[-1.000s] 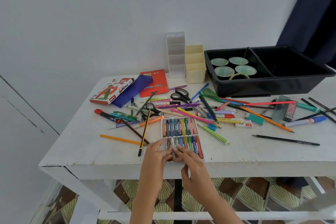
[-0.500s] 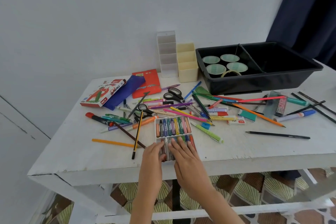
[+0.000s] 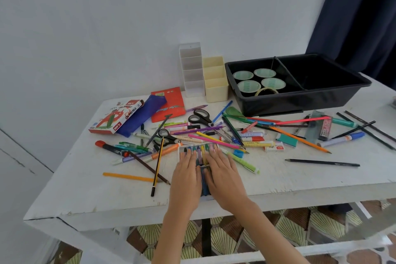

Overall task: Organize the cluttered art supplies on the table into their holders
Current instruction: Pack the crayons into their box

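I see left hand, right hand flat on pastel tray, fingers released; worktop clutter mostly unsorted, holders look empty.

Plain white wall, navy curtain at right, worn white table, fan-patterned floor tiles below

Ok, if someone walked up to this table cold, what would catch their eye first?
The left hand and right hand lying flat over the pastel tray at the front middle. Behind them, pens, pencils and scissors sprawl across the white table, with a black bin at the back right.
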Action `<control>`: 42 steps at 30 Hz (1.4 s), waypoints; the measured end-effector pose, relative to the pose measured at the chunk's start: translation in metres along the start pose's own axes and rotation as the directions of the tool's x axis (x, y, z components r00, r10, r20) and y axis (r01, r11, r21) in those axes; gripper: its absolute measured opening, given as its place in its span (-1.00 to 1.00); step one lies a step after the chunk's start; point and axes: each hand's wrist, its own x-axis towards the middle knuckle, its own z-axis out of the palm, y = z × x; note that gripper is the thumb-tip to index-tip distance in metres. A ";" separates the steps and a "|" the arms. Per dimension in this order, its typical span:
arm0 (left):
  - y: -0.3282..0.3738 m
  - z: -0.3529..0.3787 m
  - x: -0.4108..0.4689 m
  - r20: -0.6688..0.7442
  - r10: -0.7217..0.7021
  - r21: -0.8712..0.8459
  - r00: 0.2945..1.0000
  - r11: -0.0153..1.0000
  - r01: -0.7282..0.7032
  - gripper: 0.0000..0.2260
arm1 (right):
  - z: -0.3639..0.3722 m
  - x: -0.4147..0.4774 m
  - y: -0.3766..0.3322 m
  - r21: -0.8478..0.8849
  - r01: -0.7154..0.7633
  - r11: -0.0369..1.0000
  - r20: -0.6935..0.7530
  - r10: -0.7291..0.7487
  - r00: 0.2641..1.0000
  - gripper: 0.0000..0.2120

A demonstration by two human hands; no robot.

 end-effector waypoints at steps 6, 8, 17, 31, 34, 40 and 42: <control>-0.008 0.021 0.006 0.053 0.044 0.150 0.998 0.987 -0.051 -0.39 | 0.002 0.006 0.005 -0.156 0.022 0.987 -0.015 -0.024 1.000 -0.61; -0.007 0.023 0.005 0.042 0.039 0.158 0.998 0.986 -0.046 -0.33 | 0.001 0.011 0.006 -0.152 0.030 0.988 -0.024 -0.034 0.999 -0.70; 0.021 0.004 0.034 -0.002 0.003 0.044 1.000 0.999 -0.003 -0.62 | -0.036 0.032 0.034 0.366 0.064 0.928 -0.157 -0.006 0.988 -0.74; 0.051 0.015 0.067 -0.170 -0.086 -0.200 0.982 0.979 0.051 -0.69 | -0.059 0.104 0.134 -0.301 0.022 0.953 0.166 0.030 0.986 -0.62; 0.046 0.014 0.063 -0.225 -0.119 -0.224 0.967 0.972 0.068 -0.71 | -0.060 0.104 0.134 -0.108 -0.016 0.994 0.039 0.020 0.999 -0.66; 0.027 0.004 0.046 -0.280 -0.227 -0.319 0.933 0.939 0.132 -0.74 | -0.078 0.080 0.071 0.578 -0.083 0.812 -0.106 0.176 0.979 -0.70; 0.022 -0.003 0.037 -0.304 -0.248 -0.320 0.920 0.936 0.147 -0.73 | -0.081 0.068 0.045 0.726 -0.085 0.683 -0.028 0.152 0.988 -0.65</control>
